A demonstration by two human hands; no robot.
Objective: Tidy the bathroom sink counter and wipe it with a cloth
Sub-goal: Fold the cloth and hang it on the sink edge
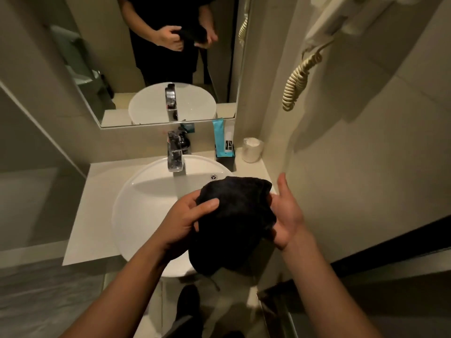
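A black cloth point(235, 220) hangs bunched between both hands above the right half of the round white sink point(144, 206). My left hand point(188, 220) grips its left side, thumb on top. Against the cloth's right side lies my right hand point(286, 215), palm inward and fingers stretched out. The beige counter point(95, 203) runs around the sink. Behind the basin stands a chrome tap point(175, 152).
A black holder point(225, 159) with a blue tube and a white tube stands at the back right, next to a wrapped cup point(252, 150). A mirror point(156, 57) hangs above. A coiled cord point(300, 79) dangles on the right wall. My dark shoe point(188, 303) shows below.
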